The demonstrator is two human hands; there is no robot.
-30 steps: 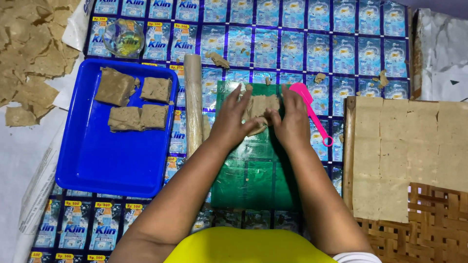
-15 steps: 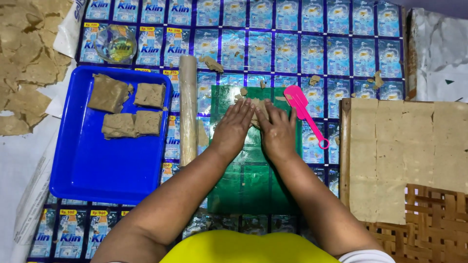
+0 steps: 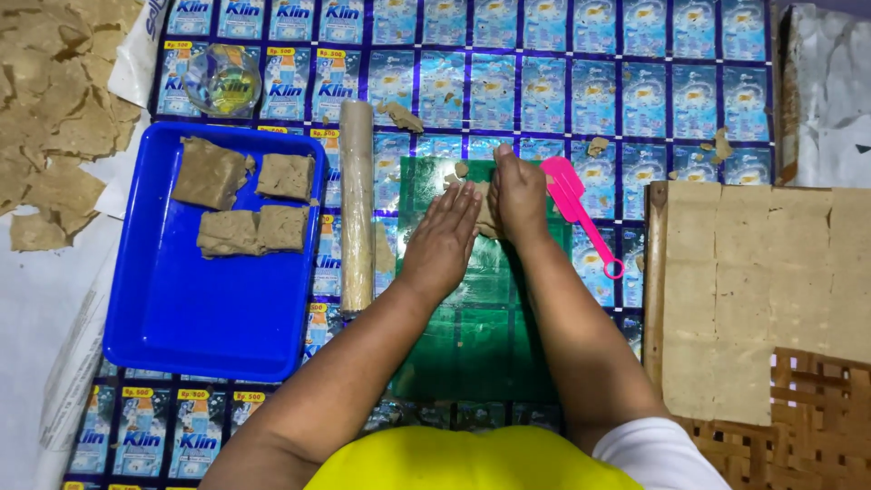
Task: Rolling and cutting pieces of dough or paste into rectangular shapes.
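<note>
Both hands press a lump of brown dough (image 3: 487, 213) onto a green plastic sheet (image 3: 481, 336) spread over a mat of sachet wrappers (image 3: 581, 82). Left hand (image 3: 442, 240) lies flat, fingers straight and together, palm down beside the dough, gripping nothing. Right hand (image 3: 517, 192) stands on its edge against the dough's far side, fingers close together; the dough is mostly hidden between the two hands. Wooden rolling pin (image 3: 357, 204) lies just left of the sheet. Pink plastic scraper (image 3: 581, 210) lies just right of the right hand. Blue tray (image 3: 209, 318) at left holds four dough blocks (image 3: 240, 195). Flattened dough squares (image 3: 762, 272) cover a woven tray (image 3: 817, 426) at right.
</note>
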